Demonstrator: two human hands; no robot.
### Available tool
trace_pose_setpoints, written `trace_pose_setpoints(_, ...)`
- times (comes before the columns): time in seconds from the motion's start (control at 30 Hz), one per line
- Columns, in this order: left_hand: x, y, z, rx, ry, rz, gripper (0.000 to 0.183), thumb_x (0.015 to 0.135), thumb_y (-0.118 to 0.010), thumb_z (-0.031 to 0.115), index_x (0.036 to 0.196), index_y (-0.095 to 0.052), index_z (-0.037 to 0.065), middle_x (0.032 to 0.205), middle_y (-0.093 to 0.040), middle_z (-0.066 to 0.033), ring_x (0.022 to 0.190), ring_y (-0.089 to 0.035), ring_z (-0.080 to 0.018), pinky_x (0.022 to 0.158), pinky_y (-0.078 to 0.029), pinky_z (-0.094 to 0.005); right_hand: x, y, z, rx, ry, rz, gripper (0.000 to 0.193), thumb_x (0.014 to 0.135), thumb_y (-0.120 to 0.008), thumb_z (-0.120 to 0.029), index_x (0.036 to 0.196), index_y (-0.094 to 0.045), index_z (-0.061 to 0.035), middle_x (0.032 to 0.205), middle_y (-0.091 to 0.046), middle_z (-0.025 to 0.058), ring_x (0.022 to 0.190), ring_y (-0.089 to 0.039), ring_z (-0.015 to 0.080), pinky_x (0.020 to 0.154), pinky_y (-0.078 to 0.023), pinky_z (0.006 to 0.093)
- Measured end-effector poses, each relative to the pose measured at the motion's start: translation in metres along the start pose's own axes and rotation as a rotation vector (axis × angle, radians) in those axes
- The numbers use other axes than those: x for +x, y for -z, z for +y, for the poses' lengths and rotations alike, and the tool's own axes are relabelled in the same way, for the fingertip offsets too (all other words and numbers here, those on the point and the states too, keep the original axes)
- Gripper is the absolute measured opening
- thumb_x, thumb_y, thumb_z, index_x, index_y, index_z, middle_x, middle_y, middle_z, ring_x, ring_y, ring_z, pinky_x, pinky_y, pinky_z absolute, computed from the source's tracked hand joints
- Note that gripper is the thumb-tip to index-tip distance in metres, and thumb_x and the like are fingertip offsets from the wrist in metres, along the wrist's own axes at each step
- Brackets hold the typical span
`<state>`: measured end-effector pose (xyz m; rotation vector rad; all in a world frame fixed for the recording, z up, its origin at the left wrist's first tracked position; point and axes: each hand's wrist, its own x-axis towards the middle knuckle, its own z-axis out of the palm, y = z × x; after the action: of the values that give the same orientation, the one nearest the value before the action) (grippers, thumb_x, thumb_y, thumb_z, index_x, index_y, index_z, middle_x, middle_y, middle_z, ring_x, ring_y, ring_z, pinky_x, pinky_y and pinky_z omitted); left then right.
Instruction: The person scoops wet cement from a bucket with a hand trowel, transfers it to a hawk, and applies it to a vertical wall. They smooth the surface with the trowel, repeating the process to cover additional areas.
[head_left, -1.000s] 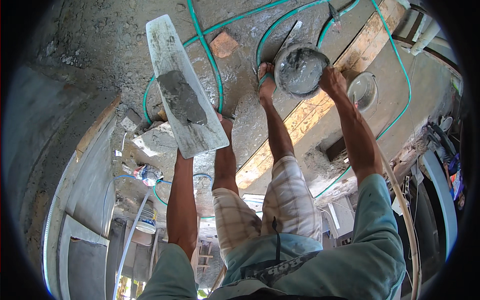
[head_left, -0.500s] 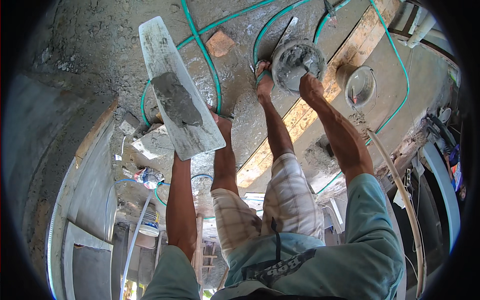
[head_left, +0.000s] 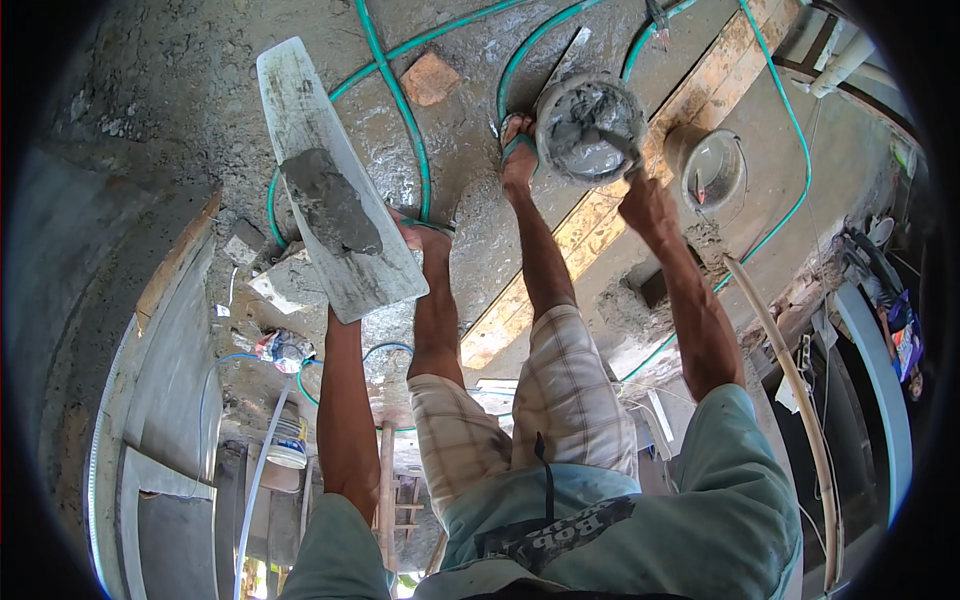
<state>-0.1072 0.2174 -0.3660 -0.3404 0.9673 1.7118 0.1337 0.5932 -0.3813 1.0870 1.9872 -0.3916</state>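
Observation:
My left forearm point(head_left: 345, 400) runs beneath a long, tapered, pale plastering board point(head_left: 375, 280), holding it up from below; the board hides the hand itself. A mound of wet grey mortar point(head_left: 330, 200) lies on the board's middle. My right hand point(head_left: 650, 212) is closed round the handle of a trowel point(head_left: 622, 148), at the near right rim of a round bucket point(head_left: 543, 150). Mortar-smeared, the trowel's blade tilts into the bucket over wet grey mortar point(head_left: 585, 108). The bucket stands on the ground beside my right foot point(head_left: 518, 165).
A second bucket point(head_left: 678, 160) with a wire handle stands right of a long wooden plank point(head_left: 590, 232). Green hoses point(head_left: 408, 125) cross the wet, rough floor near a broken brick point(head_left: 430, 80). A low wall point(head_left: 180, 290) rises at left; a pale pole point(head_left: 790, 360) leans at right.
My right hand has shifted right and nearer, drawing the trowel toward the bucket's rim, and its blade now shows. The board stays held up by my left hand, with the mortar still on it.

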Motion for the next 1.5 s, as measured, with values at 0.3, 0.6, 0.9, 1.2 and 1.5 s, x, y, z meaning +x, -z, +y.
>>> trace_pose_setpoints(0.3, 0.022, -0.052, -0.016, -0.199, 0.095, 0.027, 0.049, 0.096, -0.056, 0.037, 0.111, -0.058, -0.009, 0.088, -0.07, -0.0204, 0.076, -0.07, -0.0254, 0.069, -0.059, -0.0327, 0.115, -0.015, 0.054, -0.183, -0.055, 0.033, 0.026, 0.085, -0.062, -0.011, 0.105, -0.07, 0.0019, 0.108, -0.07, 0.0229, 0.1, -0.07, 0.0381, 0.081, -0.058, 0.0457)
trace_pose_setpoints(0.6, 0.014, -0.039, -0.011, -0.052, 0.076, 0.002, 0.051, 0.094, -0.057, 0.037, 0.111, -0.057, -0.011, 0.087, -0.071, -0.022, 0.075, -0.071, -0.0267, 0.069, -0.06, -0.0331, 0.072, -0.036, -0.005, -0.233, 0.047, -0.187, 0.025, 0.086, -0.064, -0.009, 0.108, -0.073, -0.0011, 0.109, -0.072, 0.0167, 0.103, -0.07, 0.0327, 0.082, -0.059, 0.042)
trace_pose_setpoints(0.9, 0.013, -0.041, -0.016, -0.151, 0.089, -0.017, 0.05, 0.097, -0.054, 0.037, 0.114, -0.054, -0.01, 0.092, -0.07, -0.0242, 0.08, -0.071, -0.0285, 0.075, -0.06, -0.0346, 0.05, -0.079, 0.001, -0.123, 0.004, -0.049, 0.03, 0.083, -0.062, -0.004, 0.111, -0.063, 0.0047, 0.105, -0.07, 0.0219, 0.099, -0.069, 0.0404, 0.082, -0.058, 0.0459)
trace_pose_setpoints(1.2, -0.003, -0.04, -0.012, -0.221, 0.078, -0.023, 0.047, 0.096, -0.056, 0.032, 0.115, -0.055, -0.01, 0.094, -0.07, -0.023, 0.079, -0.071, -0.0271, 0.072, -0.06, -0.0326, -0.008, -0.005, 0.003, -0.013, -0.045, -0.108, 0.03, 0.084, -0.058, -0.013, 0.109, -0.064, 0.002, 0.105, -0.07, 0.0236, 0.1, -0.069, 0.0386, 0.085, -0.056, 0.0467)
trace_pose_setpoints(1.5, 0.002, -0.048, -0.018, 0.016, 0.048, 0.024, 0.047, 0.095, -0.057, 0.033, 0.112, -0.06, -0.01, 0.084, -0.07, -0.0195, 0.075, -0.068, -0.0238, 0.066, -0.057, -0.0308, 0.08, -0.032, 0.039, -0.021, 0.07, 0.076, 0.03, 0.078, -0.059, -0.016, 0.097, -0.072, 0.0019, 0.102, -0.07, 0.0253, 0.096, -0.069, 0.0393, 0.085, -0.055, 0.0463)
